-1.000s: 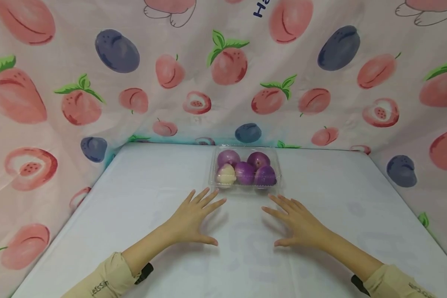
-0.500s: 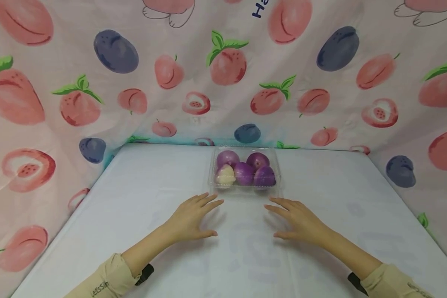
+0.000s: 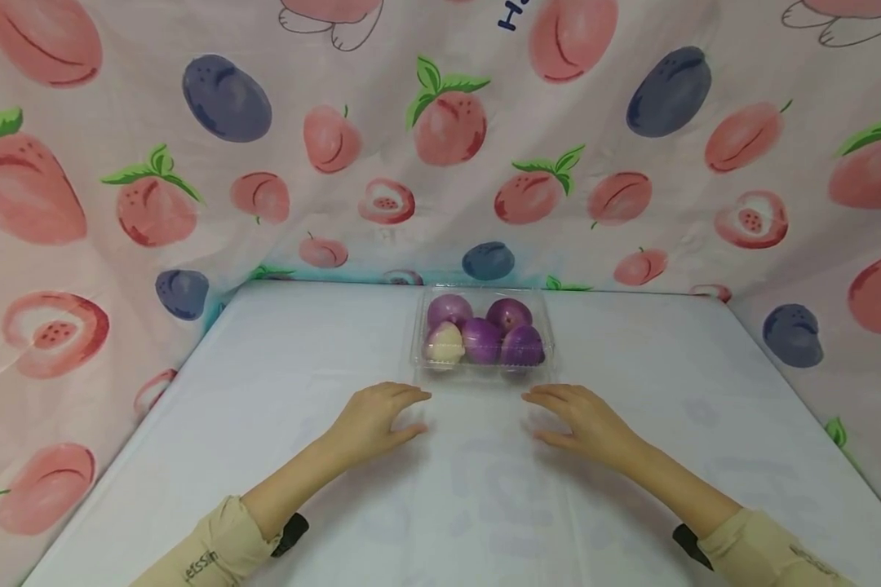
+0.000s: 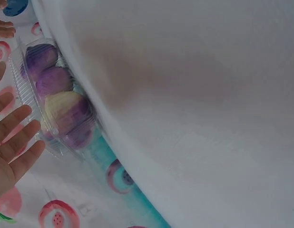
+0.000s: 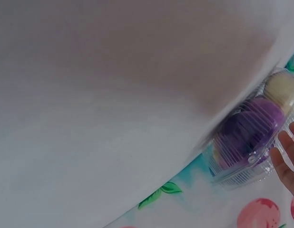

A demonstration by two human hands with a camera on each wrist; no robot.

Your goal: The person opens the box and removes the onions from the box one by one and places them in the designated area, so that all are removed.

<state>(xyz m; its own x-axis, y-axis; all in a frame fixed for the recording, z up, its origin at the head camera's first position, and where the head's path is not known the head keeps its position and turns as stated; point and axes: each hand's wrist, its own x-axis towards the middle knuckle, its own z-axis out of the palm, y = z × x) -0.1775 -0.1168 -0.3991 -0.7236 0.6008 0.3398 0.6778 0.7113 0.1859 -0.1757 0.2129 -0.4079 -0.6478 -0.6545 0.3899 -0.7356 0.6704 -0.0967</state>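
Note:
A clear plastic clamshell box stands at the far middle of the table in the head view. Inside are several round purple onion-like things; a cream-coloured one shows at the front left. My left hand hovers just in front of the box's left side, fingers loosely bent and thumb apart. Facing it from the right is my right hand, in a similar pose. Neither hand touches the box or holds anything. Both wrist views show the box, with the left fingers and right fingers at their edges.
A white cloth covers the table. Behind it and along both sides hangs a pink fruit-print cloth, which meets the table's back edge close behind the box. Beige sleeves and dark wrist straps are on the forearms.
Both hands have gone from widely spread fingers to more gathered, slightly bent ones, and the thumbs have come nearer the fingers. The box has stayed where it was.

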